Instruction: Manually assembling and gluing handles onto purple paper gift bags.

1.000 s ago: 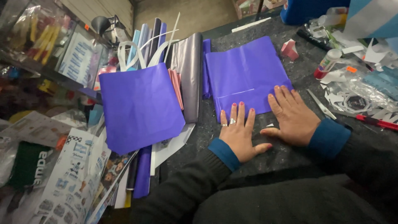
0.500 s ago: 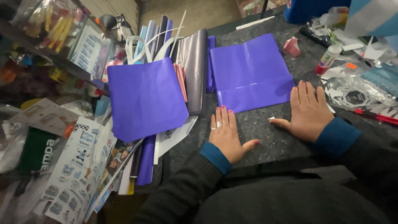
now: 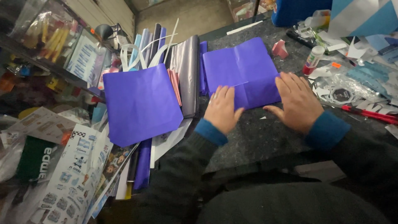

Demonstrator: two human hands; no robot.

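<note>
We've got both hands flat, fingers spread, gripping nothing: left hand point(image 3: 222, 108) and right hand point(image 3: 296, 101) press the near edge of the purple paper sheet point(image 3: 242, 70). Sheet extends far from the palms on the dark table point(image 3: 257, 137).

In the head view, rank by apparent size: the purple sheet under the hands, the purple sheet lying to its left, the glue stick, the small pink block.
1-2. Left purple sheet and sheet under the hands: alike, and the left one lies nearer.
3-4. Glue stick and pink block: too close to rank.
</note>
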